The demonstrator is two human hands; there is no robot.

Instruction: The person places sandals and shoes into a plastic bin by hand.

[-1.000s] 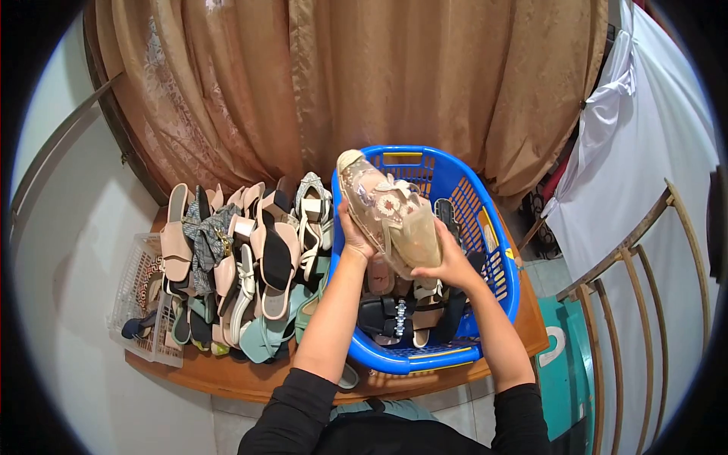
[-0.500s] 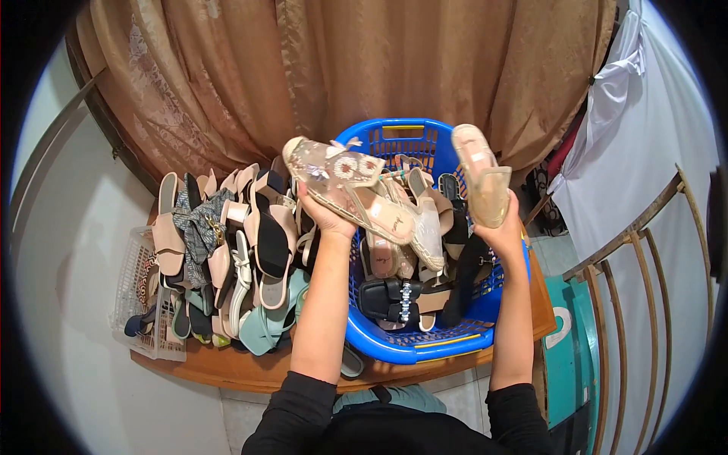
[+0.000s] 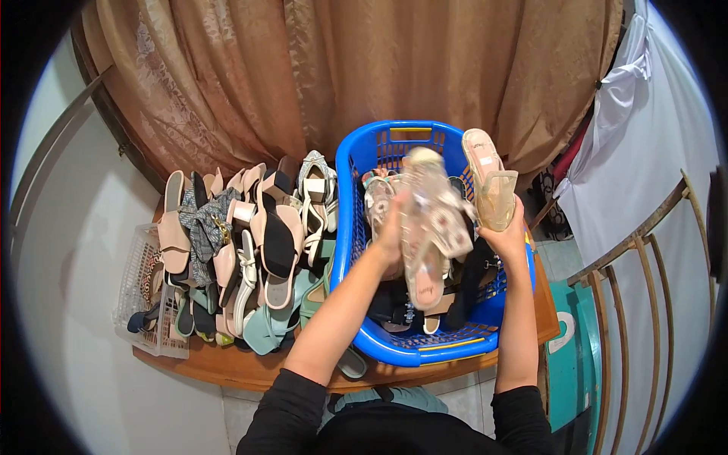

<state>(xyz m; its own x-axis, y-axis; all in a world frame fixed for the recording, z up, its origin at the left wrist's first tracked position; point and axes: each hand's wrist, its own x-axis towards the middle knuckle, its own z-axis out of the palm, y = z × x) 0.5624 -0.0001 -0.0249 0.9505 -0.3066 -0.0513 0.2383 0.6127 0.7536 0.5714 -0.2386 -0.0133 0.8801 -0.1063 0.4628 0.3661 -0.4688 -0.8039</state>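
My left hand (image 3: 390, 236) is closed on a clear, flower-patterned sandal (image 3: 434, 216), blurred by motion, above the blue basket (image 3: 421, 355). Its toe end points up and its beige sole faces down toward me. At the basket's right side, my right hand (image 3: 506, 233) grips a beige sandal with a translucent gold strap (image 3: 497, 196), held upright. Inside the basket lie more shoes, among them a floral sandal (image 3: 379, 201) at the left and black sandals (image 3: 390, 303) near the front, partly hidden by what I hold.
A big pile of shoes (image 3: 277, 246) covers the wooden table (image 3: 227, 370) left of the basket. Beside it stands a white plastic basket (image 3: 163, 345). Brown curtains (image 3: 409, 61) hang behind, and a curved wooden rack (image 3: 652, 303) stands at the right.
My left hand has moved right over the blue basket, turning the flowered sandal more upright. The right hand has shifted slightly right with its sandal.
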